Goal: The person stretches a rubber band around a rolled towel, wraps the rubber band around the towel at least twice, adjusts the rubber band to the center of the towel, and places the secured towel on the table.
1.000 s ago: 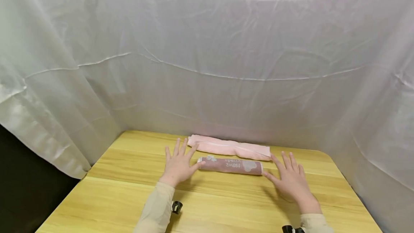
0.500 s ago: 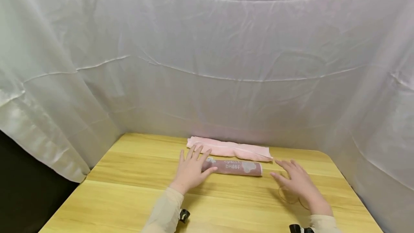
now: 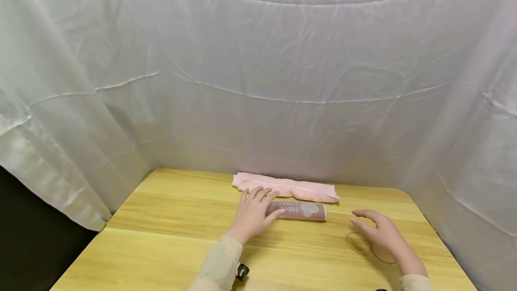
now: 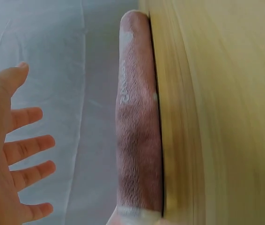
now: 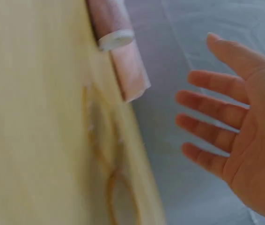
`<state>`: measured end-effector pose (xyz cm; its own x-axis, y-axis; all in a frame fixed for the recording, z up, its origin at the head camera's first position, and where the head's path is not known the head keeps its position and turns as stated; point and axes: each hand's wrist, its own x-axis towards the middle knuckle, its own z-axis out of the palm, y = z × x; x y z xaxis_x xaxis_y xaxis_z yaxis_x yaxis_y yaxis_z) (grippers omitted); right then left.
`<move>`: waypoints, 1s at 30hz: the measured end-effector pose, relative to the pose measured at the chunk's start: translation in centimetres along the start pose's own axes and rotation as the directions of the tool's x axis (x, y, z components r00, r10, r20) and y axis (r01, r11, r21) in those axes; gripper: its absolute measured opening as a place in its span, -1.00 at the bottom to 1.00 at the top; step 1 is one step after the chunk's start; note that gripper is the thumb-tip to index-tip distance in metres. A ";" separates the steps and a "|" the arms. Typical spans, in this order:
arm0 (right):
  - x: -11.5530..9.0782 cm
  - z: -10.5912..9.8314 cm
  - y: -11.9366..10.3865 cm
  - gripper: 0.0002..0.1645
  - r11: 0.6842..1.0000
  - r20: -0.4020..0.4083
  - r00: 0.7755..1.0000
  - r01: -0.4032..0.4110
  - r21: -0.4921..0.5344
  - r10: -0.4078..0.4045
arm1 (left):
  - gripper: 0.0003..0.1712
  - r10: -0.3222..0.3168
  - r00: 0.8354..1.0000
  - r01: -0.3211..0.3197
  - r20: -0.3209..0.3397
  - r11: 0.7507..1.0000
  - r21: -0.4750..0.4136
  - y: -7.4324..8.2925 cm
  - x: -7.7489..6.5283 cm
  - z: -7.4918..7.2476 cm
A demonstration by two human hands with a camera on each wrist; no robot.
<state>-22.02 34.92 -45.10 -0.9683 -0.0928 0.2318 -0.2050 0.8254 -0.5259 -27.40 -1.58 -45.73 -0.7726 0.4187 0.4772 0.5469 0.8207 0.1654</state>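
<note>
At far left a dark area [image 3: 36, 232] shows below the hem of a pale grey curtain [image 3: 262, 57], which hangs behind the desk [image 3: 169, 219] and along its sides. Next comes a beige sleeve [image 3: 220, 259] with a small black device [image 3: 242, 272] at the wrist. From it the left hand [image 3: 252, 214] reaches out over the left end of a mauve roll [image 3: 300, 210], fingers spread and holding nothing; the left wrist view shows a gap between hand and roll. The mauve roll lies lengthwise on the desk, with pale lettering, a light grey patch near its right end and a white edge. Just behind it, towards the curtain, a light pink roll [image 3: 299, 188] lies roughly parallel. Right of both rolls, a thin brownish looped band [image 5: 109, 190] lies on the desk, blurred in the right wrist view. Near the band, the right hand [image 3: 381, 232] hangs with fingers relaxed and slightly apart, gripping nothing.
</note>
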 end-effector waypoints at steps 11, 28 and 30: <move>-1.1 0.9 2.5 -0.63 0.997 -0.111 0.993 -0.027 0.072 0.035 | -0.44 0.025 1.000 -0.025 0.004 0.998 -0.063 1.7 1.6 2.3; -1.2 1.6 3.8 -0.48 0.962 -0.031 0.983 -0.169 0.214 0.180 | -0.27 0.027 0.979 -0.010 0.202 0.996 -0.085 2.8 4.1 4.9; -1.3 1.6 4.0 -0.49 0.963 -0.033 0.983 -0.167 0.210 0.178 | -0.24 0.036 0.970 -0.018 0.242 0.997 -0.077 2.8 4.3 5.2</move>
<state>-21.82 37.43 -48.79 -0.9841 0.0740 0.1615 -0.0656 0.6934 -0.7176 -30.87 4.55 -47.65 -0.8073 0.5299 0.2597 0.5841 0.7805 0.2230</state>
